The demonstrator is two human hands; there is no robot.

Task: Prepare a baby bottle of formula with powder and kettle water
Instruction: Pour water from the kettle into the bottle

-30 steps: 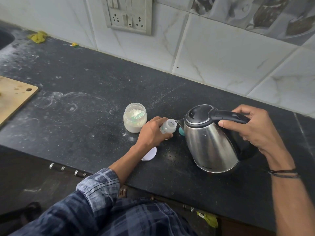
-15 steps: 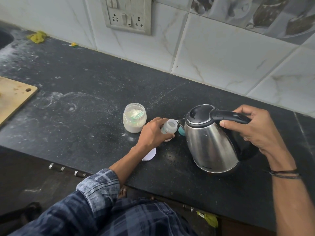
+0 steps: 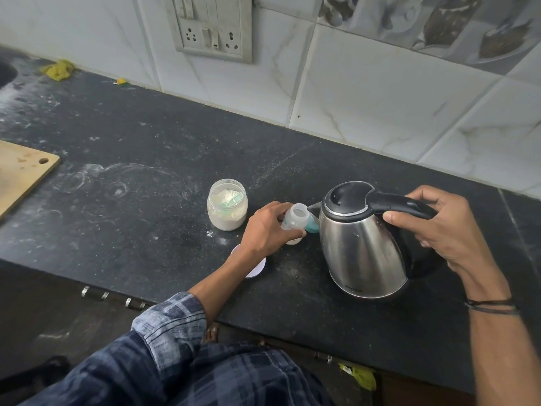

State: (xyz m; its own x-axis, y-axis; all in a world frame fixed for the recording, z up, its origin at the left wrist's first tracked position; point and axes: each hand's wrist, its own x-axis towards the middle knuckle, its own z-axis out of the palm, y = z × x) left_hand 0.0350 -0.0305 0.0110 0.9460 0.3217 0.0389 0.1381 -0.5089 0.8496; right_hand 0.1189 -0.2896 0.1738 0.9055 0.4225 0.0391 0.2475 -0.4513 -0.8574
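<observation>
A small clear baby bottle (image 3: 296, 219) with its mouth uncovered stands on the black counter (image 3: 152, 159). My left hand (image 3: 268, 230) grips its side. A steel kettle (image 3: 361, 247) with a black lid stands just right of it, spout touching the bottle's rim. My right hand (image 3: 442, 227) grips the kettle's black handle. An open jar of white powder (image 3: 227, 204) with a green scoop inside stands left of the bottle. A teal piece (image 3: 312, 227) shows between bottle and kettle.
A white round lid (image 3: 257, 266) lies under my left wrist. A wooden board (image 3: 20, 171) sits at the far left. A switch and socket panel (image 3: 212, 27) is on the tiled wall. Yellow scraps (image 3: 58, 69) lie at the back left.
The bottle has shifted slightly right toward the kettle spout in my left hand. The kettle and my right hand have hardly moved.
</observation>
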